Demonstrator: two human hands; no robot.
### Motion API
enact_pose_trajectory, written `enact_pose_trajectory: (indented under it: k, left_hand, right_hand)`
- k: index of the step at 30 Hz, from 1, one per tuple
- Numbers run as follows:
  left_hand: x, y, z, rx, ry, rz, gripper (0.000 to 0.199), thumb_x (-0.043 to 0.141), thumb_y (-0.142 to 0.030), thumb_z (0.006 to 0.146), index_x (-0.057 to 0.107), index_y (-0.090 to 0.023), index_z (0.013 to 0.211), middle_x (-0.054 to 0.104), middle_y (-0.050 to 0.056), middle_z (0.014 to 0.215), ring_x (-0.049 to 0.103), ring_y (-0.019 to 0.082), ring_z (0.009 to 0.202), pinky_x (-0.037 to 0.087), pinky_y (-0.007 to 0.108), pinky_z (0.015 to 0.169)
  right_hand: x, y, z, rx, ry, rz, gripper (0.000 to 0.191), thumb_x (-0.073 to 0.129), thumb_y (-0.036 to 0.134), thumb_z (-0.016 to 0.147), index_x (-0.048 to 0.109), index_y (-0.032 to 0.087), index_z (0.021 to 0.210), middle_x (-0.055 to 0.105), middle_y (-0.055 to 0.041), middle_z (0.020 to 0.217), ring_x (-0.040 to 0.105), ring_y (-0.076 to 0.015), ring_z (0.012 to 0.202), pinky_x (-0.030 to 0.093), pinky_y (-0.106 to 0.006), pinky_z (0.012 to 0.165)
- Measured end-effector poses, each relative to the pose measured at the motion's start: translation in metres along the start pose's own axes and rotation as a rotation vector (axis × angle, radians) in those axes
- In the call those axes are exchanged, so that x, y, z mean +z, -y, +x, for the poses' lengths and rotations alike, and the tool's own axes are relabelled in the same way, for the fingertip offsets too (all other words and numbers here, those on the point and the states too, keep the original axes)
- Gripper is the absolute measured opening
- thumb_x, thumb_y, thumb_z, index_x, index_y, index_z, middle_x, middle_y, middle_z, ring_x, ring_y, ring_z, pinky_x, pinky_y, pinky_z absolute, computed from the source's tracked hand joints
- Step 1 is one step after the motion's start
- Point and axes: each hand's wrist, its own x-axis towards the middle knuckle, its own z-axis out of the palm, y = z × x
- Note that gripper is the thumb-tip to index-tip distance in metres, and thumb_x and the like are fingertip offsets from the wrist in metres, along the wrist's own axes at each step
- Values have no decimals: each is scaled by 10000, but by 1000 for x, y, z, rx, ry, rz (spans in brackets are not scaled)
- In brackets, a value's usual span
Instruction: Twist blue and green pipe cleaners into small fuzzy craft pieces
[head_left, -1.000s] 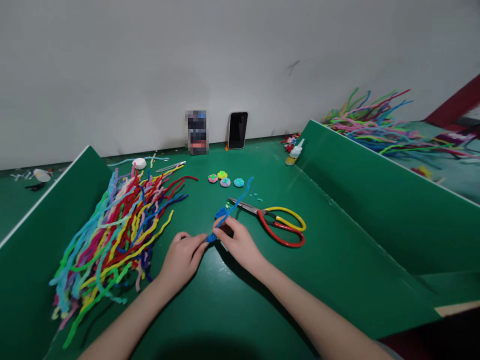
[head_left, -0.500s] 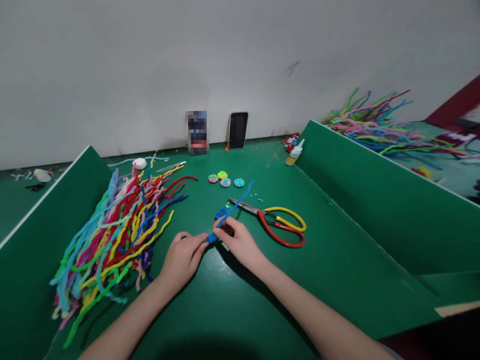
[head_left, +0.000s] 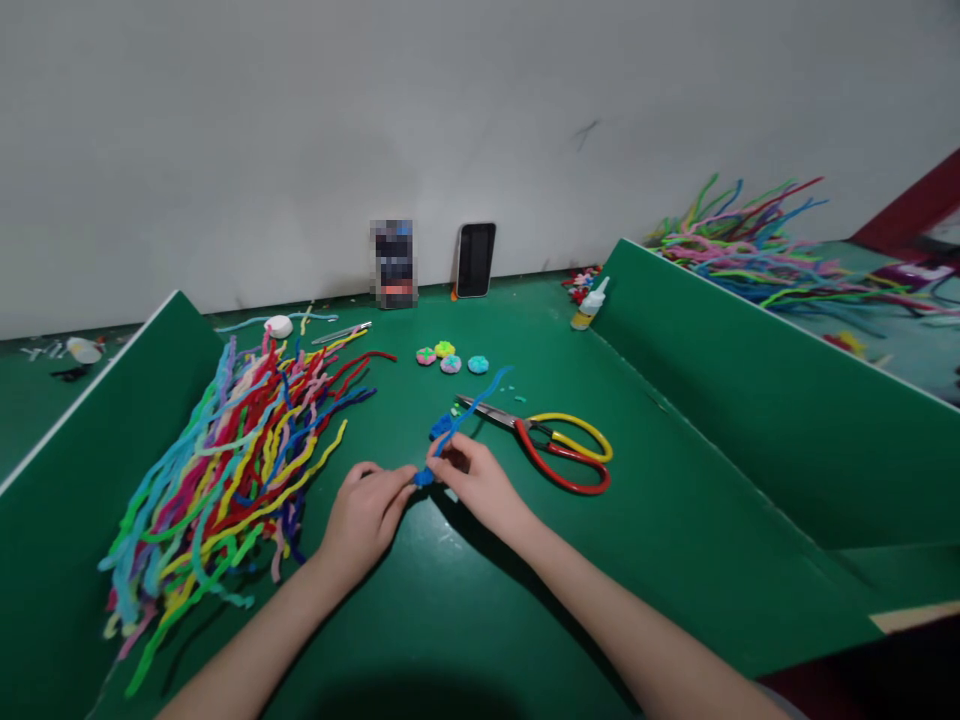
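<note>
A blue pipe cleaner runs up and right from between my hands, its lower end bunched into a small coil. My left hand pinches that coil from the left side. The fingertips of my right hand are closed on the pipe cleaner just above the coil. Another blue fuzzy piece lies right behind my right fingers, partly hidden. Scissors with one yellow and one red handle rest to the right, blades pointing toward the blue strand.
Loose pipe cleaners in many colours are heaped on the left. Several small fuzzy discs sit ahead, two phones lean on the wall, and a glue bottle stands by the right green divider. Tweezers lie back left.
Almost nothing differs. Both hands keep their grip on the blue pipe cleaner, whose free end has shifted only slightly.
</note>
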Motion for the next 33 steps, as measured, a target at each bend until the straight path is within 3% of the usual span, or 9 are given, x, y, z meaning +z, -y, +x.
enact_pose_trajectory:
  k: [7,12,17,21,24,28,33]
  left_hand:
    - [-1,0,0,19,-14,23,239,321,-230,844,549,-166,872,660,28,746,557,114,605,412,261,613]
    - [-2,2,-1,115,-24,149,241,307,-184,841,540,-146,887,616,16,605,523,110,538,402,282,668]
    - [-7,1,-2,239,-56,308,265,295,-136,829,550,-155,896,517,-19,493,467,104,486,387,296,707]
    - [-9,0,-3,274,-89,333,273,311,-100,809,551,-189,907,514,-24,514,460,102,501,373,318,736]
    - [-8,-1,-2,257,-87,308,238,339,-114,804,551,-173,894,537,-1,566,466,113,546,384,311,713]
    - [-7,-5,0,190,-55,272,175,394,-163,788,556,-125,844,564,66,700,473,152,657,400,283,629]
    - [-5,-9,-1,149,41,216,193,387,-176,775,552,-105,847,563,97,785,471,181,733,400,318,675]
  right_hand:
    - [0,-1,1,73,31,101,61,525,202,610,482,161,623,471,55,572,434,-68,488,363,-219,514]
    - [-2,-2,0,99,96,218,64,543,199,595,504,158,624,470,53,565,436,-68,498,355,-218,512]
    - [-5,2,-4,225,197,380,82,569,156,557,523,148,625,471,56,547,411,-49,472,308,-195,482]
    - [-6,4,-7,314,280,504,108,575,142,549,512,148,636,465,67,532,381,-28,432,260,-177,451]
    - [-6,2,-7,289,273,505,95,560,136,553,502,150,627,461,68,533,388,-30,437,259,-179,455]
    - [-6,-3,-4,178,201,344,71,516,133,567,500,157,631,448,72,515,393,-45,445,276,-195,473]
    - [-4,-2,-3,62,142,140,52,488,146,558,479,164,606,415,83,480,380,-57,434,291,-212,481]
